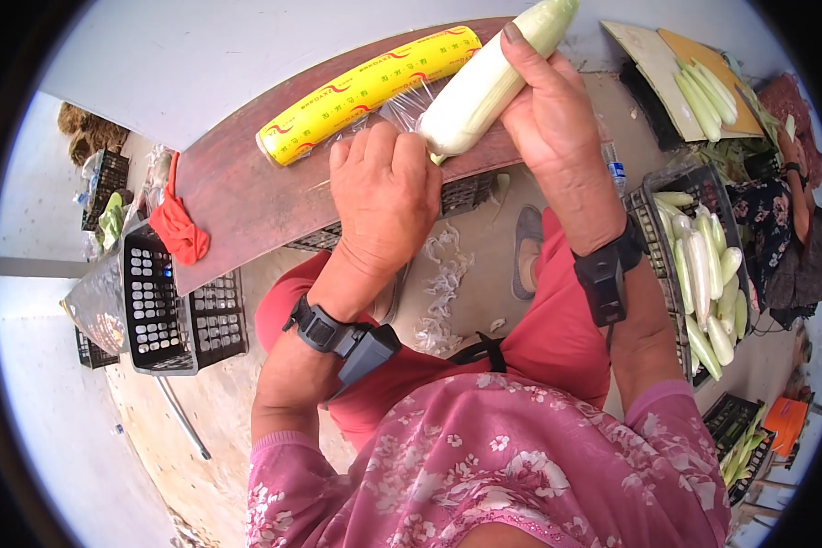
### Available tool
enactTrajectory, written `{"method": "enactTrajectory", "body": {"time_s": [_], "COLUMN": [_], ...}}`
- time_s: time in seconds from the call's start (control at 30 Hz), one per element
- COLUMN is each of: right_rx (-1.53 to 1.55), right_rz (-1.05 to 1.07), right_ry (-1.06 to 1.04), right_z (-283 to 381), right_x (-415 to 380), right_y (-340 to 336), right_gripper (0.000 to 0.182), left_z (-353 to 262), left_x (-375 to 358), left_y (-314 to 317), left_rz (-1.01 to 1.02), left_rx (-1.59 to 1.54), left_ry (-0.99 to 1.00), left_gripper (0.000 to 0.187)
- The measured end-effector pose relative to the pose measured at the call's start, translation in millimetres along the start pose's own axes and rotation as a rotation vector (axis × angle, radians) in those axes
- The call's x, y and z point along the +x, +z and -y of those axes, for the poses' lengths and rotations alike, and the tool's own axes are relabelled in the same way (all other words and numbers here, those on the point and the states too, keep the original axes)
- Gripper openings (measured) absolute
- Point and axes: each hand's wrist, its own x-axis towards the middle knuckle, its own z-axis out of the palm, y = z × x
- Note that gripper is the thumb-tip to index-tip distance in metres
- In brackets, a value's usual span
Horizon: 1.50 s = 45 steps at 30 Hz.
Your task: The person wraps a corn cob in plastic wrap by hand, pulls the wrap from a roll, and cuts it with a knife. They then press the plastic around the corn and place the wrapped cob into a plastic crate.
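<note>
Fingers (388,151) of left hand (384,196): curled shut, gripping clear film (409,102) at the butt of a pale husked corn cob (489,82). Right hand (548,100): fingers wrapped closed around the cob's middle, thumb along its top, cob tilted up and away. Just beyond left fingertips: yellow cling-film roll (365,91), lying on brown table (247,201). Left of the fingers, further off: red cloth (178,228), black crate (160,306). Right of the fingers: crate of peeled cobs (703,274). Far right: another person's sleeve (776,228).
</note>
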Motion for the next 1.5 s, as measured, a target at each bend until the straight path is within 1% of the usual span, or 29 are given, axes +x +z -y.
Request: {"method": "enactTrajectory", "body": {"time_s": [0.1,0.2,0.3,0.4,0.5,0.6,0.7,0.8,0.9,1.0,1.2,1.3,1.4,1.5], "right_rx": [0.071,0.039,-0.013,0.015,0.05,0.001,0.009,0.033,0.032,0.04,0.084,0.074,0.084,0.057], "right_rz": [-0.022,0.003,0.033,0.045,0.073,0.12,0.104,0.085,0.075,0.093,0.079,0.094,0.087,0.101], "right_ry": [0.037,0.035,0.019,0.041,0.079,0.052,0.054,0.067,0.07,0.075,0.065,0.057,0.063,0.059], "right_z": [-1,1,6,12,16,15,14,13,13,13,11,13,13,12], "right_x": [3,2,1,1,-1,-5,-4,-3,-3,-3,1,1,-1,-1], "right_y": [-4,-4,0,-1,3,9,8,7,7,6,2,2,3,4], "right_gripper": [0.031,0.033,0.035,0.036,0.037,0.038,0.038,0.038,0.038,0.037,0.037,0.036,0.035,0.034], "left_z": [3,-1,-6,4,3,6,16,15,8,9,5,2,6,6], "left_x": [2,-1,0,4,2,5,5,6,11,7,2,9,9,13], "left_y": [0,1,-3,-8,-1,-4,-5,-8,-12,-9,-2,-5,-4,-13], "left_rz": [-0.04,0.027,0.212,0.45,0.444,0.252,0.203,0.242,0.188,0.189,0.175,0.161,0.116,0.157], "left_rx": [0.005,-0.178,-0.732,-1.008,-1.242,-1.512,-1.799,-1.836,-1.758,-1.708,-1.786,-1.791,-1.893,-1.909], "left_ry": [-0.007,-0.171,-0.741,-0.865,-1.007,-1.229,-1.228,-1.208,-1.165,-1.142,-1.097,-1.204,-1.227,-1.179], "left_gripper": [0.016,0.013,0.011,0.01,0.015,0.017,0.02,0.021,0.018,0.013,0.012,0.012,0.015,0.014]}}
